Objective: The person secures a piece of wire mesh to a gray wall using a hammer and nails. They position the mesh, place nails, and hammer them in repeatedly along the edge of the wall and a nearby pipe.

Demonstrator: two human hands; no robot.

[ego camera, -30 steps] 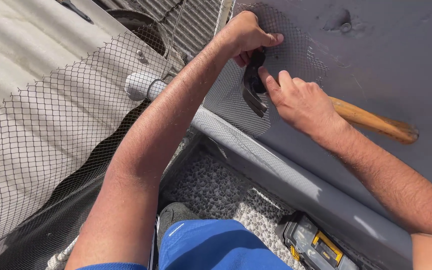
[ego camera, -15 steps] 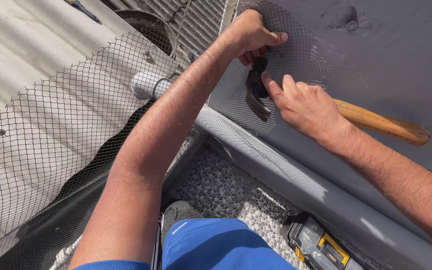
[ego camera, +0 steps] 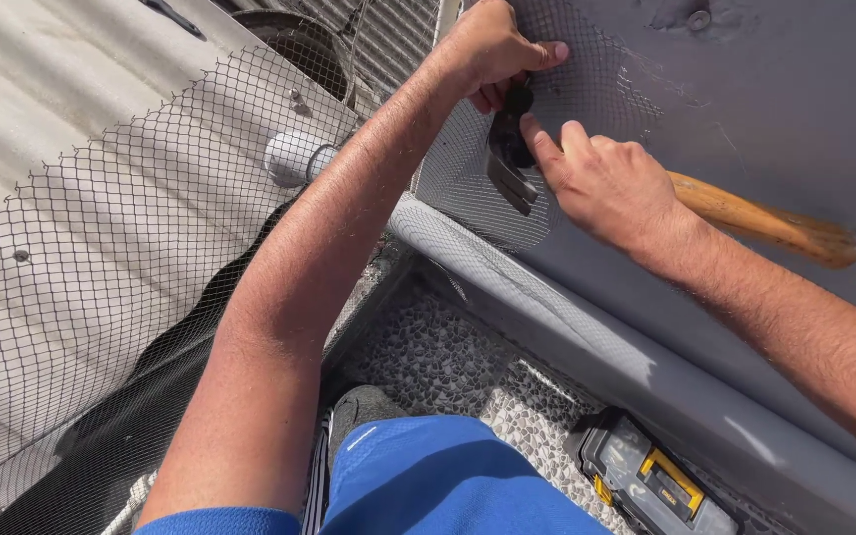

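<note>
Pinching netting (ego camera: 587, 109) flat against grey wall (ego camera: 795, 119), left hand (ego camera: 492, 45) hasn't moved, right hand (ego camera: 611, 183) gripping hammer (ego camera: 765, 223) has edged its head closer, ready to tap.

Glossy wooden hammer handle (ego camera: 765, 223), black plastic netting (ego camera: 131, 258), matt grey wall (ego camera: 795, 99)

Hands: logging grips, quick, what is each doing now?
Left hand: closed, pinching black wire mesh against grey wall.
Right hand: closed on wooden-handled hammer.
</note>
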